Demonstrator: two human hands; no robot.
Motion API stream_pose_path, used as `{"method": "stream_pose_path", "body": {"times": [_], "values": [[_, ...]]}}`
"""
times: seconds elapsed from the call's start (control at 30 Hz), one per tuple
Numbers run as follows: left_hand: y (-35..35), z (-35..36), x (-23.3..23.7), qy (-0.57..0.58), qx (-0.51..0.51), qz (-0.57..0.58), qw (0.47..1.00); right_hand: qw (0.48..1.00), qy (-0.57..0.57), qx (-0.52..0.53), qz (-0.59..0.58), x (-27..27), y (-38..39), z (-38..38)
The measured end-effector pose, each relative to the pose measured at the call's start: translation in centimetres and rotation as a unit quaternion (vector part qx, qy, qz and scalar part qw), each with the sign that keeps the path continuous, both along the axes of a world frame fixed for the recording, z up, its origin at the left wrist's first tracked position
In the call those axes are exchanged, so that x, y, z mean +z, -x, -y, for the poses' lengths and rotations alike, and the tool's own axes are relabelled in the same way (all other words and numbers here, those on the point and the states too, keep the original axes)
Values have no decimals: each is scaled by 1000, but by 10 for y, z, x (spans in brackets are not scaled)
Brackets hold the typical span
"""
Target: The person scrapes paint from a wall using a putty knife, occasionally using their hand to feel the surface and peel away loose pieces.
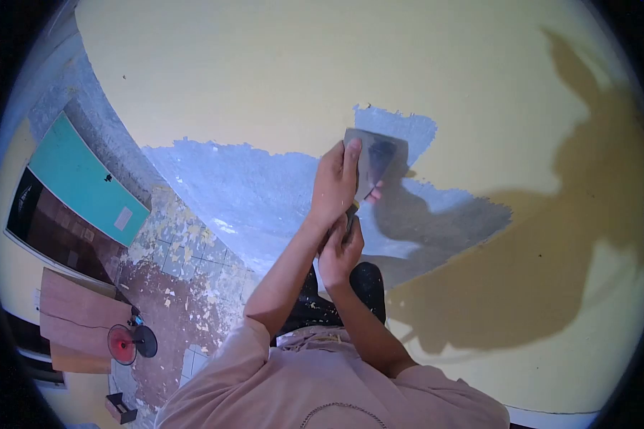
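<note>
A wide-bladed scraper (388, 159) is held in front of a wall whose yellow paint has been stripped to grey in a broad patch (215, 175). My left hand (336, 182) grips the blade near its left edge, thumb flat on the face and fingertips showing past the lower right side. Below it, my right hand (341, 254) is wrapped around the scraper's dark handle, which is mostly hidden by the fingers. The blade overlaps a smaller bare patch that rises into the yellow paint (265, 79).
Paint flakes (200, 272) litter the floor at the left. Beyond them are a green door (86, 179), a brown board (86, 314), a fan with a red face (122, 344) and a small dark box (120, 409). My shadow (508, 286) falls across the wall at the right.
</note>
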State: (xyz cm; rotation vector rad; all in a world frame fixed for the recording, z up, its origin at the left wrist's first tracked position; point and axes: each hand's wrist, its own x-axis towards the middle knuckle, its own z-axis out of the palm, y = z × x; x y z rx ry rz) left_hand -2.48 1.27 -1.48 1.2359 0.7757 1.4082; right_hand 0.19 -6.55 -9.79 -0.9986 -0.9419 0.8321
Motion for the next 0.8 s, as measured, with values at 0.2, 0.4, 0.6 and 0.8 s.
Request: {"method": "stream_pose_path", "body": {"times": [0.2,0.4,0.6,0.8], "values": [[0,16,-26,31,3,-9,999,997,-13,-49,54,-46,0,1],[-4,4,26,6,23,38,999,998,-37,-44,28,21,-2,-12],[-2,6,-14,-5,40,-33,999,999,-5,-39,32,-18,0,-1],[1,-4,0,-15,18,-11,1000,996,-20,-58,61,15,-2,-2]]}}
